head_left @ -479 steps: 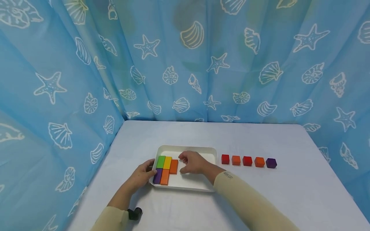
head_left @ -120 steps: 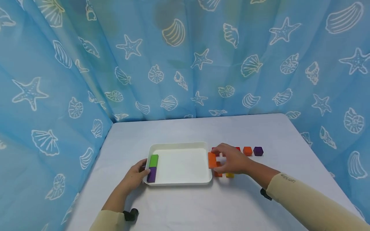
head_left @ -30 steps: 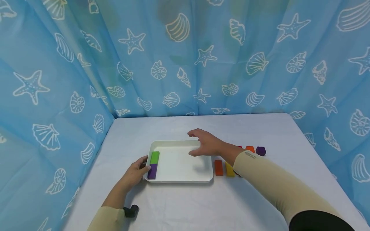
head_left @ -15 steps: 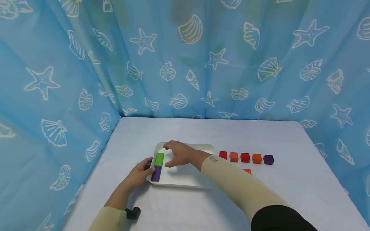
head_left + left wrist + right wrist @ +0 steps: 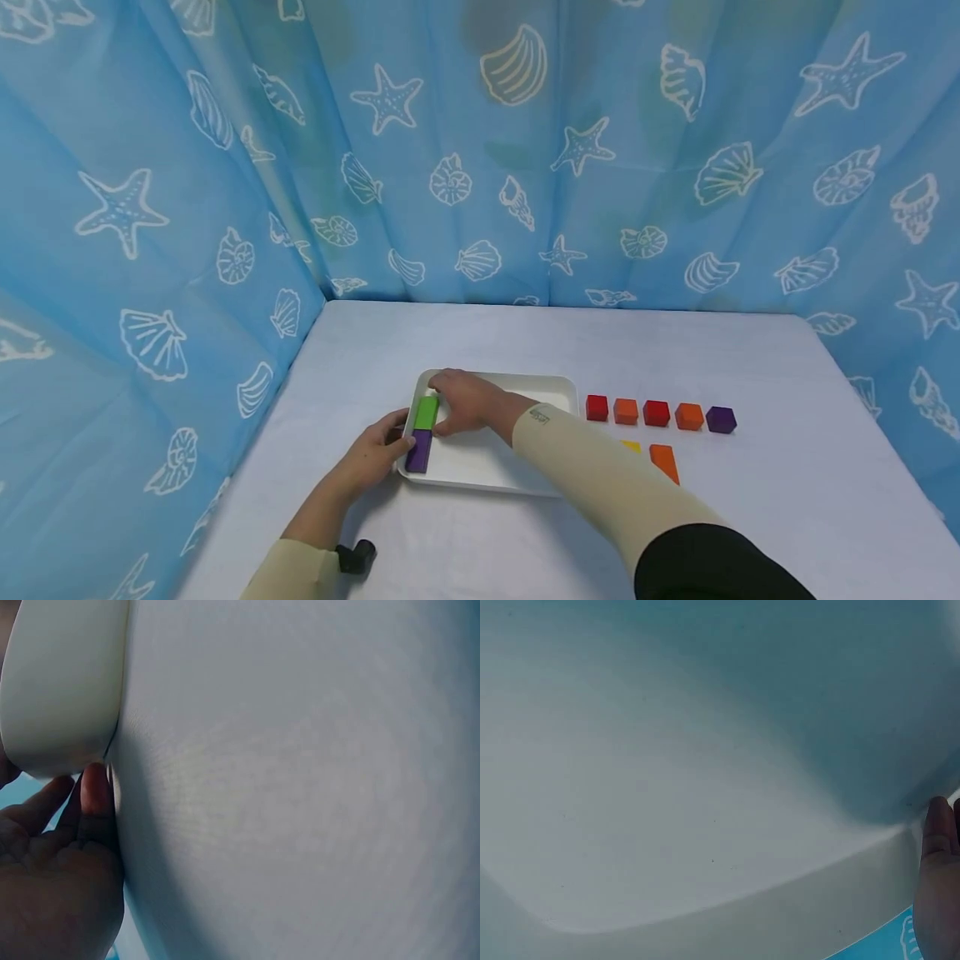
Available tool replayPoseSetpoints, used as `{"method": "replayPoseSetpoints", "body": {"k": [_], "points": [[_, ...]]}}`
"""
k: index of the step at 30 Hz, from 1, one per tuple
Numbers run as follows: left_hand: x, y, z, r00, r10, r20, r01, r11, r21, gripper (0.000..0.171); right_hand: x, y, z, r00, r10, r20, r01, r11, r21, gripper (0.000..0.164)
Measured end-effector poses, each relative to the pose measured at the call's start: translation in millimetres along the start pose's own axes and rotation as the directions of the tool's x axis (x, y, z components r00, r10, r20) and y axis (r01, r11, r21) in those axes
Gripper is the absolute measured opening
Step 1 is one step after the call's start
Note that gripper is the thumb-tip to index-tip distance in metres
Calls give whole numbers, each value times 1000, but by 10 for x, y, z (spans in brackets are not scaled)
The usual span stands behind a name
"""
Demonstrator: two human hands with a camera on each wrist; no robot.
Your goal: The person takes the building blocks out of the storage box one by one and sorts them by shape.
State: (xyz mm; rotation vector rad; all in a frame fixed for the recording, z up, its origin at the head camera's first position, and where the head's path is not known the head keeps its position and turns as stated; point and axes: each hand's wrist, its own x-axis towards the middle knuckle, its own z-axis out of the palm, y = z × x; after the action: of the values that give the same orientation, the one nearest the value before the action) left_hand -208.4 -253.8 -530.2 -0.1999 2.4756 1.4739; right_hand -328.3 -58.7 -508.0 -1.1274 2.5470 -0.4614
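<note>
In the head view a white tray (image 5: pixel 510 482) lies on the table, with a green block (image 5: pixel 426 412) and a purple block (image 5: pixel 418 452) end to end along its left side. My left hand (image 5: pixel 371 454) grips the tray's left wall, thumb over the rim beside the purple block. The left wrist view shows fingertips (image 5: pixel 94 791) under the tray's outer wall. My right hand (image 5: pixel 471 402) reaches into the tray and pinches the green block lengthwise, fingers at its far end and thumb at its near end. In the right wrist view only part of that hand (image 5: pixel 939 877) shows.
Right of the tray, a row of cubes holds a red cube (image 5: pixel 597 408), an orange cube (image 5: pixel 626 411) and several more, ending with a purple one (image 5: pixel 722 419). An orange block (image 5: pixel 664 463) and a partly hidden yellow block (image 5: pixel 631 446) lie nearer, beside the right sleeve (image 5: pixel 600 475).
Over the last sixteen seconds, orange and yellow blocks left the tray for the table at right. My right hand then came back left and closed in on the green block; my left hand stayed.
</note>
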Motion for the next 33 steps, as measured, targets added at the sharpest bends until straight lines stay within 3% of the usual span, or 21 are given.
{"method": "replayPoseSetpoints", "body": {"k": [5,13,24,33], "points": [[-1,53,1,1000,2,-10,-1,1000,9,59,8,-24,-28,1000,20,-9,-20,1000,-17,70],[-8,81,50,1000,3,-16,-3,1000,4,59,-18,-64,-41,1000,-17,-15,16,999,-37,60],[-27,112,29,1000,-6,-22,6,1000,14,60,-274,54,-199,998,0,-57,7,992,123,70],[-15,47,55,999,-26,-38,28,999,34,61,-696,197,-238,996,15,-90,11,961,276,67]]}}
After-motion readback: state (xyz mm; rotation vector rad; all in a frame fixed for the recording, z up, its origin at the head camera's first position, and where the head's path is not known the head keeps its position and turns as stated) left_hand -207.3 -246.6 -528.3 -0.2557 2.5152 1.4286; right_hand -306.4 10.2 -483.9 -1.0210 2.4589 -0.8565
